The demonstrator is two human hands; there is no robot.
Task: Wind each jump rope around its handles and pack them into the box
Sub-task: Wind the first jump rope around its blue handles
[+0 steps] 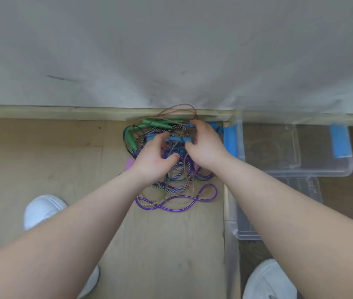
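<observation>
The tangle of jump ropes (171,184) lies on the floor right under your hands and spills back toward your wrists. The clear box (348,167) sits just beyond your right hand, off to its outer side.

Your right hand (205,147) has thumb and fingers curled round the right end of the blue handles (175,139). Your left hand (156,156) has its fingertips on their left end with the thumb held apart. I cannot tell whether it is actually gripping (the frame is blurred there).

The cords should be light and limp, and they will likely snag on each other. The glossy purple rope (177,205) looks springier and slicker than the braided rope (178,187). Take hold by the rigid handles, not the loops, and draw one rope clear before you wind it.

By colour I count at least four ropes: purple, braided, the thin brown rope (179,107) past your fingertips, and a speckled pale one near the purple. There are two green handles (160,123) beyond your left fingers. One pink piece (129,163) lies outside your left wrist. There is one box, and it has two blue latches (340,141).
</observation>
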